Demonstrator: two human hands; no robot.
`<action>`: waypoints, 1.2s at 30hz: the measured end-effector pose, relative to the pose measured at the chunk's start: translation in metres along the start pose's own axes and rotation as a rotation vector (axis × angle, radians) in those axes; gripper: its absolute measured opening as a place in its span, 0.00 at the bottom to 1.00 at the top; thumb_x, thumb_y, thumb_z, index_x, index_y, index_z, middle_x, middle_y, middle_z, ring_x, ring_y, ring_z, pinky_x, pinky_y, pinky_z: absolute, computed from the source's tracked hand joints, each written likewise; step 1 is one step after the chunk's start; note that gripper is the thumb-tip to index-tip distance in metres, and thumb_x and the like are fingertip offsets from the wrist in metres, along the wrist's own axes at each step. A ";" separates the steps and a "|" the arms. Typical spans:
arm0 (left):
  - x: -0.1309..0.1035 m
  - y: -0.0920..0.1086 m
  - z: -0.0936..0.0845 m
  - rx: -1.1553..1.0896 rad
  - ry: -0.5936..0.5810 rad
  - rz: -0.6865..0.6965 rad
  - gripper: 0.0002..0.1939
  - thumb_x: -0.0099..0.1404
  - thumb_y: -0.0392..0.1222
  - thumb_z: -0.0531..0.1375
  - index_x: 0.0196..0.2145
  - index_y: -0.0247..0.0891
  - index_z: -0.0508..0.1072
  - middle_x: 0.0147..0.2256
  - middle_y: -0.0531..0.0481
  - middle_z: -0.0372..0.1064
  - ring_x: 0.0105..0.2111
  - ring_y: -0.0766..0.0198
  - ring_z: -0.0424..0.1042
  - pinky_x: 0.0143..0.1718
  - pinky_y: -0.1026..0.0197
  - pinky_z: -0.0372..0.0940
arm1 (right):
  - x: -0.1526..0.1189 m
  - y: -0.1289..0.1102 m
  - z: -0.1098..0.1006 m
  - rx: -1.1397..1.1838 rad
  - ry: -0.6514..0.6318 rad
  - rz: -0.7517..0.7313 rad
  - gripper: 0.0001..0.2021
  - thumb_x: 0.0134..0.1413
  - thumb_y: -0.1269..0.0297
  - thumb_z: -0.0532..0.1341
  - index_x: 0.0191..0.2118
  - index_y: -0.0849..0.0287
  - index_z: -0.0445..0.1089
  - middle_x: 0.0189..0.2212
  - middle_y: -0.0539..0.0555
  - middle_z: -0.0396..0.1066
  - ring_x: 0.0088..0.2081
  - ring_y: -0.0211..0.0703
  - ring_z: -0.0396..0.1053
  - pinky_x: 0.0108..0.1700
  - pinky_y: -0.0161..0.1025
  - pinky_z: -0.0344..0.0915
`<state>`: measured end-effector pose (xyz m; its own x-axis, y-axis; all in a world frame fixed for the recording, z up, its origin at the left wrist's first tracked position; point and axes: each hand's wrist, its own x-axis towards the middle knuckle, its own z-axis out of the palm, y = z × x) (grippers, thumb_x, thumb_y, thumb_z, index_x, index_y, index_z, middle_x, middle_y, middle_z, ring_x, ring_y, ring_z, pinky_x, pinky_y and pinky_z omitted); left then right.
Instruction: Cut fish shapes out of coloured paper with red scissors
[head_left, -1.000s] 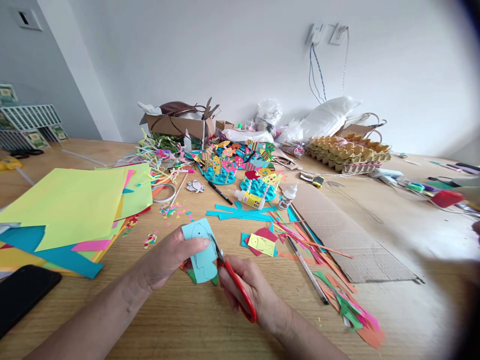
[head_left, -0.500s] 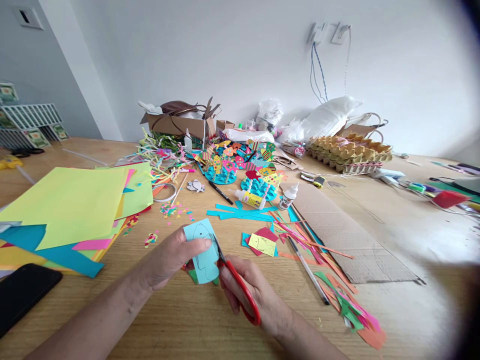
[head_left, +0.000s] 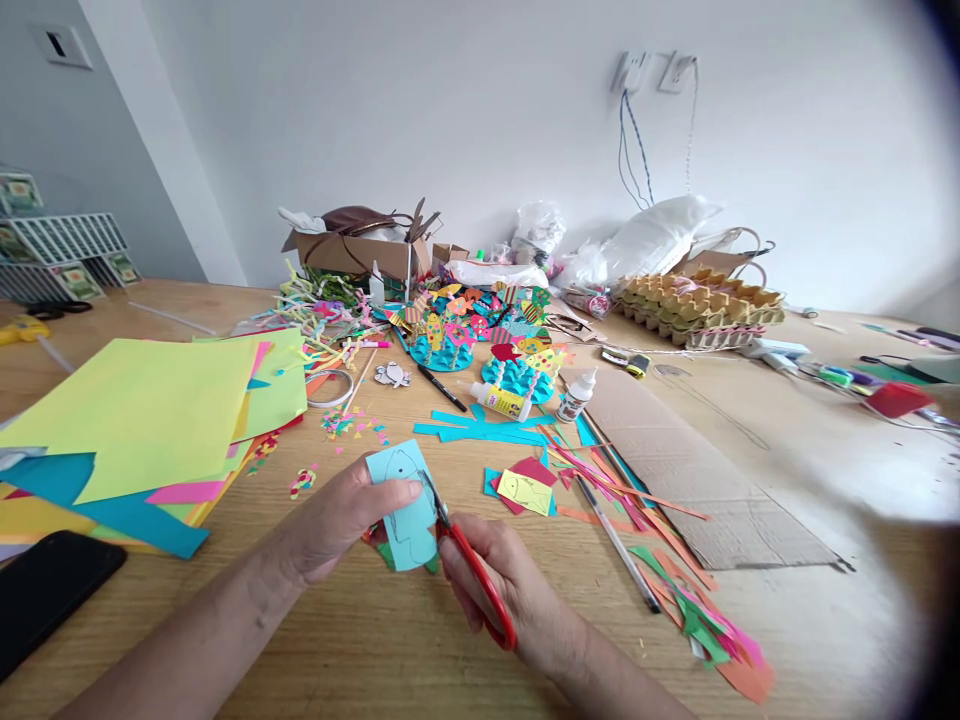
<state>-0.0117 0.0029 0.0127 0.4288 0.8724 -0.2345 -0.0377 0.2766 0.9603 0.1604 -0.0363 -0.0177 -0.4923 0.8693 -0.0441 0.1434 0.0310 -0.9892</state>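
Note:
Between thumb and fingers, my left hand point(head_left: 349, 515) pinches a light blue piece of paper point(head_left: 411, 530) with a fish outline drawn on it. My right hand point(head_left: 499, 560) grips red-handled scissors point(head_left: 487, 590), whose blades lie at the paper's right edge, where a notch shows. Some green scraps point(head_left: 385, 553) lie beneath the paper, partly hidden by it. Right of the blades, a small yellow paper point(head_left: 525, 490) with another drawn fish rests on red and blue pieces.
Coloured sheets point(head_left: 157, 400) and a black phone point(head_left: 56, 590) lie at left. Glue bottles point(head_left: 576, 396) and paper-fish models on blue bases point(head_left: 517, 380) stand ahead. Cardboard point(head_left: 690, 470), a pen point(head_left: 619, 545) and paper scraps point(head_left: 705, 630) are at right, egg cartons point(head_left: 697, 305) behind.
The hands, paper and scissors keep nearly the same positions. The scissors' handles have shifted very slightly left, and the camera view has tilted a little.

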 end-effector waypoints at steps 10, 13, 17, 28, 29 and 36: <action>0.002 -0.006 -0.005 0.054 -0.016 -0.032 0.12 0.52 0.48 0.61 0.23 0.37 0.65 0.19 0.57 0.61 0.20 0.69 0.58 0.22 0.67 0.56 | 0.001 0.000 -0.001 -0.012 -0.005 -0.015 0.20 0.59 0.48 0.49 0.23 0.59 0.54 0.15 0.44 0.53 0.17 0.30 0.52 0.19 0.28 0.49; 0.002 -0.008 -0.006 0.062 -0.021 -0.027 0.12 0.52 0.48 0.61 0.23 0.37 0.64 0.19 0.57 0.60 0.19 0.70 0.57 0.21 0.67 0.55 | 0.001 -0.001 0.000 0.001 -0.002 -0.001 0.20 0.59 0.49 0.49 0.23 0.59 0.53 0.15 0.44 0.52 0.17 0.30 0.51 0.19 0.28 0.49; 0.002 -0.008 -0.006 0.066 -0.024 -0.024 0.12 0.52 0.47 0.60 0.23 0.37 0.63 0.18 0.57 0.60 0.19 0.70 0.57 0.20 0.68 0.54 | 0.001 -0.001 0.000 -0.010 0.001 -0.014 0.20 0.60 0.50 0.48 0.23 0.59 0.52 0.15 0.44 0.52 0.17 0.30 0.51 0.18 0.28 0.49; 0.002 -0.005 -0.011 0.080 -0.096 -0.015 0.12 0.54 0.48 0.59 0.25 0.35 0.68 0.20 0.54 0.66 0.20 0.70 0.59 0.22 0.67 0.55 | 0.002 0.001 -0.001 -0.006 -0.009 -0.004 0.20 0.60 0.49 0.48 0.23 0.59 0.54 0.14 0.43 0.52 0.15 0.29 0.50 0.16 0.26 0.48; 0.003 -0.005 -0.012 0.072 -0.100 -0.008 0.11 0.54 0.48 0.59 0.26 0.35 0.68 0.20 0.54 0.66 0.20 0.70 0.59 0.22 0.67 0.55 | 0.002 0.002 -0.002 -0.006 -0.006 -0.001 0.20 0.60 0.49 0.48 0.23 0.59 0.54 0.14 0.43 0.52 0.15 0.28 0.50 0.16 0.26 0.47; 0.002 -0.003 -0.009 0.006 -0.080 -0.009 0.11 0.53 0.46 0.61 0.25 0.36 0.69 0.20 0.55 0.67 0.20 0.70 0.60 0.21 0.68 0.56 | 0.001 0.006 -0.002 -0.024 0.003 -0.001 0.20 0.60 0.50 0.49 0.23 0.59 0.53 0.14 0.43 0.52 0.15 0.28 0.51 0.16 0.26 0.48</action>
<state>-0.0190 0.0075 0.0082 0.5001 0.8349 -0.2301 -0.0284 0.2814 0.9592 0.1626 -0.0340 -0.0237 -0.4898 0.8708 -0.0428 0.1635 0.0435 -0.9856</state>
